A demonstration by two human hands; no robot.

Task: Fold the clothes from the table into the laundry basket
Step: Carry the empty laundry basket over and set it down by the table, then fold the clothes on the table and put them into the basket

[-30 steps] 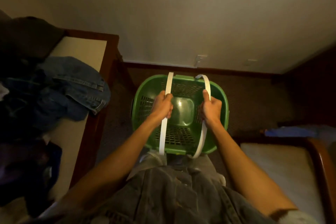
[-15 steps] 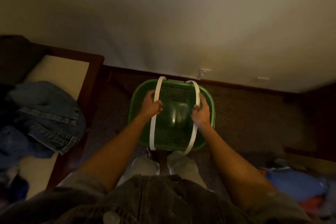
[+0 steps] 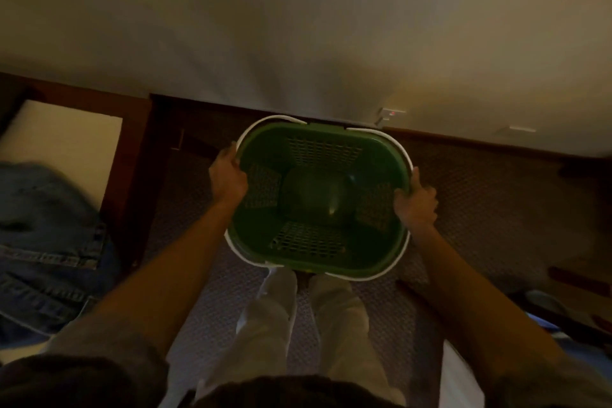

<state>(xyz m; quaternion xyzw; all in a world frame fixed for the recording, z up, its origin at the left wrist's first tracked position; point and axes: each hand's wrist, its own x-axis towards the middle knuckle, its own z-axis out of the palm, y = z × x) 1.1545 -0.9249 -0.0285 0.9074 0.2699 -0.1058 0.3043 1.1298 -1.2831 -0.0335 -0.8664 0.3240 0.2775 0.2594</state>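
Cream wall (image 3: pixel 298 26) fills the view toward 12 o'clock, dark patterned carpet (image 3: pixel 480 195) below it. At 9 o'clock a wood-framed table (image 3: pixel 66 136) carries blue denim clothes (image 3: pixel 46 242). Dead centre, the green laundry basket (image 3: pixel 319 257) sits low over the carpet, its inside bare, white handles (image 3: pixel 409 156) folded down along the rim. At its 9 o'clock side the left hand (image 3: pixel 228 179) grips the rim with curled fingers; at 3 o'clock the right hand (image 3: pixel 416 207) grips likewise.
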